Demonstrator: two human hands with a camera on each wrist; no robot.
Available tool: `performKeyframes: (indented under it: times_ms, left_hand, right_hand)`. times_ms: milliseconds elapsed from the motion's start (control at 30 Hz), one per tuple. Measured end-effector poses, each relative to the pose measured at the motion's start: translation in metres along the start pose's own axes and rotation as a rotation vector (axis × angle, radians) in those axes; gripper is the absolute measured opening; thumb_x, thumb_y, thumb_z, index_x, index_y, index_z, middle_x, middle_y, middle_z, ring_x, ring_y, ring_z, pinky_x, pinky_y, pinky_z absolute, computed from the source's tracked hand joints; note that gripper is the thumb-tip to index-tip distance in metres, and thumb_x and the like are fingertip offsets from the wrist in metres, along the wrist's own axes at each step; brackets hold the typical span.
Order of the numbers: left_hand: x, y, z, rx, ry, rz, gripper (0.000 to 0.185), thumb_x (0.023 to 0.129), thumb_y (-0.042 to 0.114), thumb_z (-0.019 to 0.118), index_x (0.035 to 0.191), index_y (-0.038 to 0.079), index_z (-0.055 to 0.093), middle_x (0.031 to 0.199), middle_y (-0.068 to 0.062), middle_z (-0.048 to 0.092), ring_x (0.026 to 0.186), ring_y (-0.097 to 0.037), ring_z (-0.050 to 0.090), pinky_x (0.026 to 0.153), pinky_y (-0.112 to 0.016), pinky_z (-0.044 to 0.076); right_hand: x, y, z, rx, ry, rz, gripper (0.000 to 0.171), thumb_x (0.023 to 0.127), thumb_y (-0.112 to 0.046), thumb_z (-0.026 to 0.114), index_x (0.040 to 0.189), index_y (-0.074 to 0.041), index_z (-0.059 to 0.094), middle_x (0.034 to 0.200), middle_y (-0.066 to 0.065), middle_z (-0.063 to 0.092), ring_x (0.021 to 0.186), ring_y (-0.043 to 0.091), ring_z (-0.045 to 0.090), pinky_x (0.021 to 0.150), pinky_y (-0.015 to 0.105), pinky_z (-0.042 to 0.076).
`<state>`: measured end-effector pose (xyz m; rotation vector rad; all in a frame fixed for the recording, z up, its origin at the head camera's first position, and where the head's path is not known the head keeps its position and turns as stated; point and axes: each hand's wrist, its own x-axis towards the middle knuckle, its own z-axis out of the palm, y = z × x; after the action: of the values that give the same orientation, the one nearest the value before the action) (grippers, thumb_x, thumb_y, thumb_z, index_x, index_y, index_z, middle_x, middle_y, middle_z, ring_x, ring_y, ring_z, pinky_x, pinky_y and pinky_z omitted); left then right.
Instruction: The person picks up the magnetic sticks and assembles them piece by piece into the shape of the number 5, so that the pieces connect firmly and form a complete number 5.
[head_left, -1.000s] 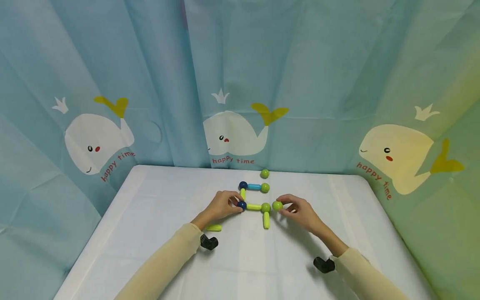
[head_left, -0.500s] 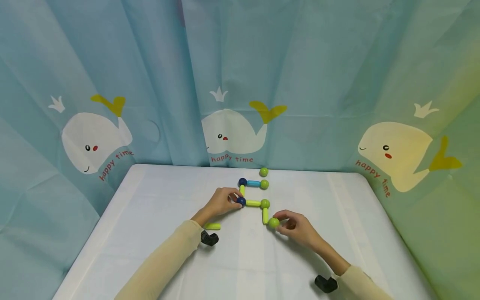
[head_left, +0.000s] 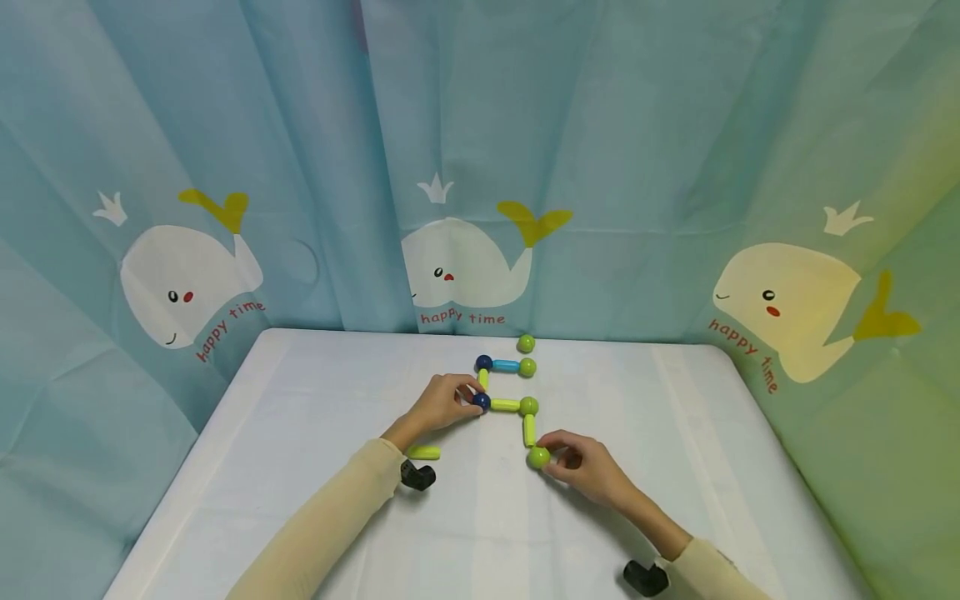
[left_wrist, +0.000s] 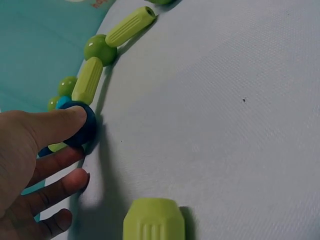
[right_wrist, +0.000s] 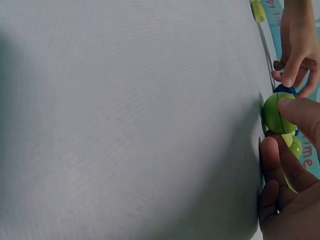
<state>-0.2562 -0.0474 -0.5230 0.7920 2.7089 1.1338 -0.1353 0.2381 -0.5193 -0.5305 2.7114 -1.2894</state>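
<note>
In the head view my left hand [head_left: 441, 406] pinches a dark blue ball [head_left: 482, 402] of a ball-and-rod building toy between thumb and finger. From that ball a yellow-green rod [head_left: 506, 406] runs right to a green ball [head_left: 528, 406]. A second yellow-green rod [head_left: 529, 430] extends from there towards me. At its near end my right hand [head_left: 588, 468] pinches another green ball [head_left: 538, 457]; whether ball and rod touch I cannot tell. In the right wrist view, the thumb presses on this green ball [right_wrist: 279, 113].
Behind, a short rod leads to another dark blue ball [head_left: 484, 363], a blue rod [head_left: 506, 366] and a green ball [head_left: 527, 367]. One loose green ball [head_left: 526, 342] lies near the table's far edge. A loose yellow-green rod [head_left: 424, 453] lies beside my left wrist. A whale-print curtain [head_left: 637, 167] surrounds the table.
My right hand has brought its green ball towards me and slightly left, from beside the chain's green ball to the near end of the rod. The left hand keeps its pinch in place.
</note>
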Motion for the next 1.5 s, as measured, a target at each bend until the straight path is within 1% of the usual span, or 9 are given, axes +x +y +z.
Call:
performKeyframes:
  times_ms: [133,333,467,667,900,1033,1133,1267,1500]
  left_hand:
    - [0.0,0.001,-0.002,0.038,-0.037,0.004,0.036,0.082,0.025,0.08,0.115,0.019,0.067,0.094,0.003,0.069,0.078,-0.011,0.06,0.073,-0.029,0.049]
    - [0.001,0.01,-0.008,0.15,-0.083,0.008,0.056,0.082,0.031,0.08,0.132,0.025,0.056,0.107,0.0,0.065,0.095,-0.016,0.057,0.087,-0.037,0.045]
    - [0.004,0.022,-0.012,0.194,-0.116,0.075,0.059,0.083,0.03,0.079,0.136,0.027,0.053,0.112,-0.003,0.062,0.102,-0.02,0.058,0.086,-0.037,0.046]
    - [0.009,0.044,-0.013,0.249,-0.175,0.174,0.059,0.086,0.027,0.076,0.139,0.027,0.051,0.116,-0.008,0.059,0.103,-0.019,0.058,0.079,-0.034,0.049]
    - [0.014,0.061,0.003,0.35,-0.248,0.201,0.06,0.085,0.022,0.076,0.139,0.032,0.05,0.128,-0.004,0.057,0.11,-0.016,0.056,0.088,-0.038,0.049]
    - [0.016,0.068,0.015,0.398,-0.274,0.23,0.059,0.085,0.021,0.076,0.138,0.032,0.052,0.12,0.0,0.059,0.099,-0.01,0.055,0.083,-0.033,0.05]
    - [0.016,0.073,0.023,0.425,-0.266,0.265,0.056,0.085,0.02,0.075,0.136,0.032,0.055,0.111,0.002,0.059,0.087,-0.008,0.054,0.075,-0.027,0.048]
    - [0.015,0.078,0.031,0.453,-0.256,0.301,0.051,0.086,0.018,0.074,0.133,0.03,0.058,0.106,0.002,0.061,0.08,-0.008,0.052,0.069,-0.025,0.046]
    - [0.013,0.075,0.045,0.51,-0.242,0.331,0.043,0.089,0.02,0.072,0.129,0.029,0.061,0.125,0.008,0.062,0.104,-0.011,0.061,0.083,-0.03,0.05]
  right_hand:
    - [-0.002,0.0,0.0,-0.011,0.003,0.008,0.032,0.085,-0.01,0.075,0.114,-0.019,0.067,0.101,-0.007,0.066,0.073,0.011,0.059,0.064,0.025,0.05]
    - [-0.004,0.001,0.001,-0.011,0.002,0.008,0.032,0.085,-0.011,0.075,0.116,-0.018,0.067,0.099,-0.006,0.066,0.073,0.011,0.059,0.064,0.025,0.049]
    - [-0.005,0.002,0.001,-0.006,0.009,0.005,0.032,0.086,-0.012,0.075,0.116,-0.017,0.067,0.101,-0.006,0.066,0.074,0.011,0.058,0.065,0.025,0.05]
    - [-0.005,0.003,0.002,0.001,0.014,-0.004,0.031,0.087,-0.012,0.074,0.116,-0.019,0.067,0.103,-0.007,0.067,0.074,0.01,0.059,0.065,0.024,0.05]
    - [-0.004,0.004,0.004,-0.009,0.016,-0.021,0.03,0.087,-0.012,0.073,0.116,-0.019,0.067,0.103,-0.007,0.067,0.074,0.01,0.058,0.065,0.024,0.05]
    - [-0.005,0.003,0.005,-0.012,0.023,-0.03,0.031,0.087,-0.011,0.073,0.117,-0.018,0.067,0.101,-0.007,0.067,0.072,0.01,0.058,0.064,0.024,0.049]
    - [-0.006,0.003,0.005,-0.007,0.026,-0.035,0.031,0.087,-0.011,0.073,0.117,-0.018,0.067,0.102,-0.007,0.067,0.072,0.01,0.058,0.064,0.024,0.049]
    - [-0.006,0.003,0.004,-0.004,0.024,-0.042,0.031,0.088,-0.012,0.073,0.118,-0.018,0.067,0.102,-0.008,0.067,0.073,0.01,0.058,0.064,0.024,0.049]
    - [-0.007,0.004,0.003,0.002,0.033,-0.087,0.029,0.088,-0.013,0.073,0.117,-0.016,0.067,0.102,-0.003,0.068,0.072,0.01,0.058,0.063,0.023,0.049]
